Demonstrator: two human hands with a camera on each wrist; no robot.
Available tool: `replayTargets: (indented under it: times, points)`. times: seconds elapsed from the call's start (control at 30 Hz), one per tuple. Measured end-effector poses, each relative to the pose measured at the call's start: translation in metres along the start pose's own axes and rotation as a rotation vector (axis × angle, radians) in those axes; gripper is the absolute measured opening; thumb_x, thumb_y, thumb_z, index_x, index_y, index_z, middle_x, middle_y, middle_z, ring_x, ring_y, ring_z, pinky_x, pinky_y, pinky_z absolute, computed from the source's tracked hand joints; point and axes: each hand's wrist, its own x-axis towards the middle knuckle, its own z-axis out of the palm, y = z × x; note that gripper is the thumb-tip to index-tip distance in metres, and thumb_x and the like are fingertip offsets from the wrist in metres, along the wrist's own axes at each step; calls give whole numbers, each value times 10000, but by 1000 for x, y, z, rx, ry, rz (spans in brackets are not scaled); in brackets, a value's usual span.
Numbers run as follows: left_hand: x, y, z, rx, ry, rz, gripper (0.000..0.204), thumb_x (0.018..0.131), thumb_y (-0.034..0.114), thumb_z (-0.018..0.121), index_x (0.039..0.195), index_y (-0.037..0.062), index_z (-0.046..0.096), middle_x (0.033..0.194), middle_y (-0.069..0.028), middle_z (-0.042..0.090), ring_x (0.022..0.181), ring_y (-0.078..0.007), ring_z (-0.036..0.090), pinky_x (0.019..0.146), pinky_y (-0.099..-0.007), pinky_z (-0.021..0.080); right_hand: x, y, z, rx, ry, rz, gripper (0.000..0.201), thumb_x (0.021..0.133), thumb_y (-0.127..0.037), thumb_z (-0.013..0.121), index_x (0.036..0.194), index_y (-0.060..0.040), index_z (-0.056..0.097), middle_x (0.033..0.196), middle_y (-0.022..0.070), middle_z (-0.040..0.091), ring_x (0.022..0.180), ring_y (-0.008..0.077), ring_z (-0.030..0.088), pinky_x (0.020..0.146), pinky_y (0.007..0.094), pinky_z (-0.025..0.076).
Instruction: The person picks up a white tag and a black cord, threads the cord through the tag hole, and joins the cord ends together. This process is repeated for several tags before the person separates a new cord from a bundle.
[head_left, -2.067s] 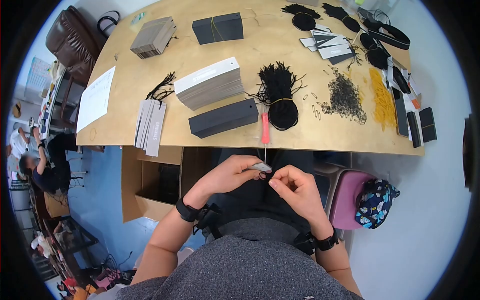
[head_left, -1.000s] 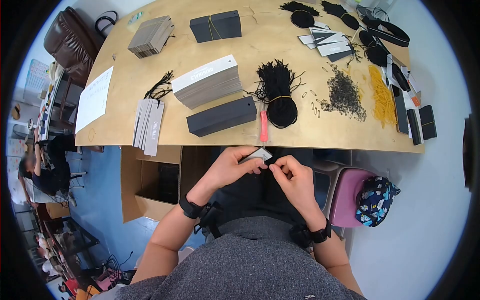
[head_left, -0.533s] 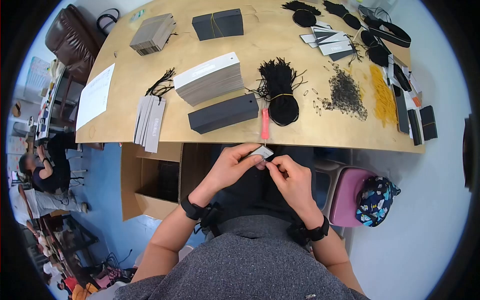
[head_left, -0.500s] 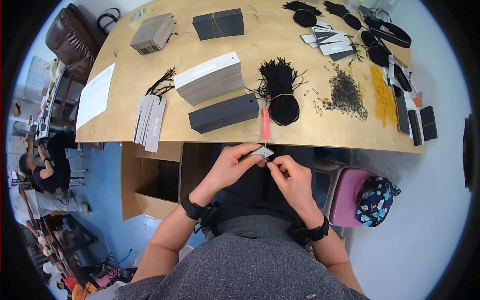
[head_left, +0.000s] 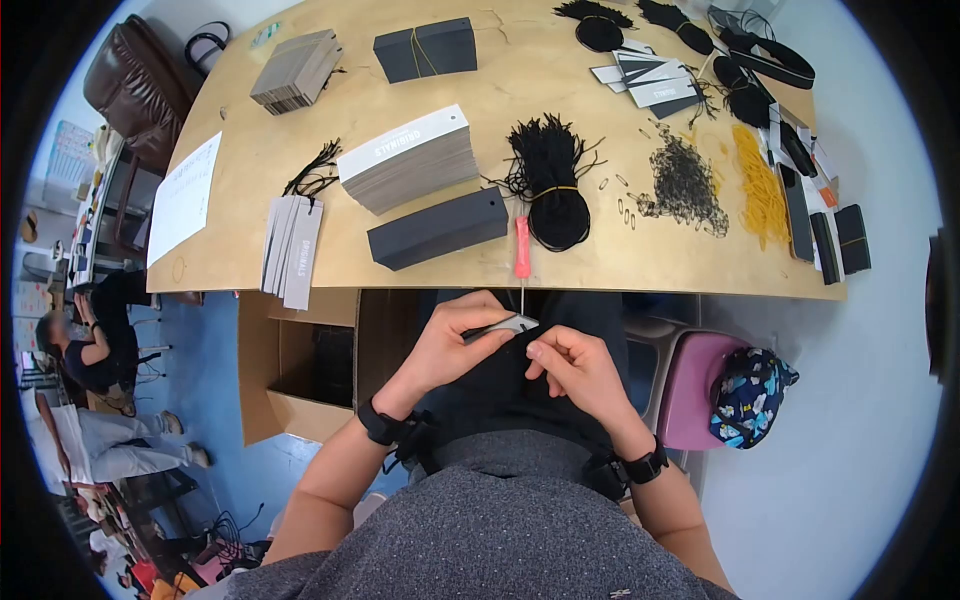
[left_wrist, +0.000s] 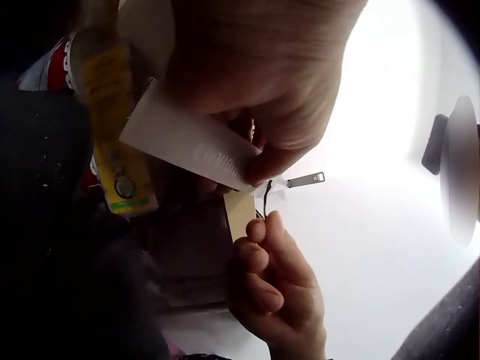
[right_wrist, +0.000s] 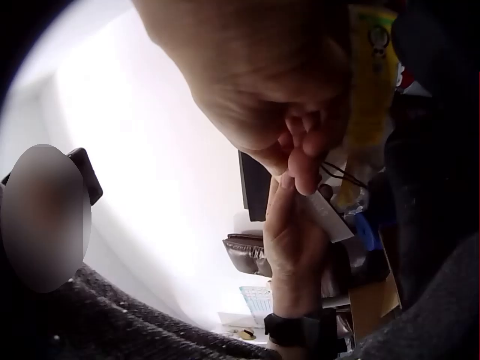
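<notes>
In front of the table edge, my left hand (head_left: pixel 455 345) holds a pale hang tag (head_left: pixel 515 324), pinched between thumb and fingers. White lettering shows faintly on the tag's face (left_wrist: pixel 187 142) in the left wrist view. A short black cord (left_wrist: pixel 267 196) runs from the tag's end down to my right hand (head_left: pixel 580 370), whose thumb and forefinger pinch it. The other right fingers are curled in. Just beyond the hands, a red-handled tool (head_left: pixel 522 250) lies on the table, its thin metal shaft reaching out past the edge towards the tag.
On the table (head_left: pixel 400 280) stand a white tag stack (head_left: pixel 410 165) and a dark one (head_left: pixel 438 230). Nearby lie a black cord bundle (head_left: pixel 558 200), corded tags (head_left: pixel 292 250), safety pins (head_left: pixel 688 190) and yellow bands (head_left: pixel 757 190). A cardboard box (head_left: pixel 260 400) sits below.
My right hand has drawn back a little from the tag, its fingers more curled. The tag in my left hand has tilted. At the far left, a person in light trousers has moved further into view.
</notes>
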Motion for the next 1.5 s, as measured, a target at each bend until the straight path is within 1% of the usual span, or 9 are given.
replayTargets:
  times: [0.53, 0.63, 0.77, 1.1, 1.17, 1.3, 1.4, 1.43, 1.5]
  points:
    - [-17, 5, 6, 5, -25, 41, 205, 827, -34, 683, 1021, 20, 725, 912, -94, 673, 834, -208, 654, 725, -295, 516, -10, -15, -1, -41, -109, 71, 171, 967, -191, 631, 993, -22, 637, 759, 8, 669, 553, 21, 547, 498, 174, 429]
    - [-21, 17, 3, -16, 2, 37, 231, 811, -47, 675, 1025, 24, 724, 884, -86, 671, 792, -195, 636, 688, -288, 499, -13, -26, -5, -23, -18, -37, 294, 905, -117, 690, 1162, -5, 601, 951, 69, 637, 595, 52, 556, 531, 214, 468]
    - [-19, 38, -10, 26, -23, 5, 257, 788, -44, 663, 1023, 37, 725, 817, -72, 641, 726, -182, 596, 631, -290, 457, -11, -45, -9, -11, 29, -248, 274, 936, -115, 654, 1182, -10, 596, 959, 44, 574, 663, 43, 536, 603, 204, 472]
    - [-23, 52, -17, 91, -87, 1, 231, 794, -21, 654, 1016, 27, 698, 790, -72, 595, 711, -192, 580, 624, -301, 447, 2, -58, -7, -99, -192, -123, 279, 985, -268, 613, 976, 8, 657, 734, -13, 541, 641, 43, 493, 560, 197, 394]
    - [-24, 53, -20, 98, -78, -7, 226, 804, -16, 651, 1023, 19, 689, 802, -73, 592, 721, -185, 579, 640, -295, 448, 4, -55, -8, 317, -244, 35, 342, 996, -317, 591, 903, 6, 654, 630, -37, 497, 552, 37, 424, 507, 203, 325]
    - [-28, 51, -28, -36, -62, -81, 206, 831, -4, 644, 1035, -12, 666, 815, -61, 573, 762, -148, 575, 689, -282, 449, -6, -64, -13, 557, -409, 249, 402, 1002, -353, 571, 806, -14, 661, 610, -50, 483, 498, 29, 362, 478, 208, 265]
    - [-30, 59, -28, -261, -61, -240, 181, 867, -7, 636, 1044, -10, 674, 863, -23, 570, 794, -98, 565, 714, -256, 460, -7, -69, -12, -160, -318, 167, 352, 941, -290, 664, 760, 10, 700, 626, -24, 509, 503, 43, 411, 460, 222, 292]
    - [-29, 62, -27, -354, -57, -313, 174, 879, -7, 633, 1047, -3, 679, 889, -11, 572, 804, -85, 561, 716, -246, 464, -7, -65, -10, -161, -319, 166, 352, 941, -290, 664, 760, 10, 700, 626, -24, 509, 503, 43, 411, 460, 222, 292]
    - [-29, 61, -26, -382, -46, -313, 172, 886, -6, 633, 1052, -1, 680, 923, -10, 568, 806, -79, 561, 719, -236, 468, -7, -56, -5, -371, -176, -297, 209, 858, -236, 725, 905, -33, 736, 619, 22, 531, 530, 139, 507, 523, 290, 403]
